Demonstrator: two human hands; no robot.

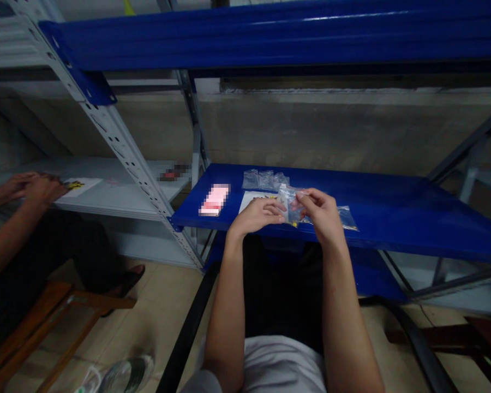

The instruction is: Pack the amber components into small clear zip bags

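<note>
Above the front edge of the blue shelf point(376, 213), a small clear plastic bag point(288, 203) hangs between my hands, with a small yellow piece at its bottom. My left hand point(258, 214) pinches the bag's left side with curled fingers. At the upper right of the bag, the thumb and fingers of my right hand point(319, 210) close on the plastic. Beneath my hands lies a white sheet of paper point(249, 201) with small yellowish bits, partly hidden. Another clear bag point(348, 218) with small contents lies flat by my right wrist.
Several clear bags point(265, 179) lie in a row behind the paper. A blurred pink-and-white rectangle point(215, 200) is at left. A blue beam point(270, 38) crosses above; a grey post point(118, 142) stands left. A co-worker's hands point(41, 188) are at the neighbouring shelf.
</note>
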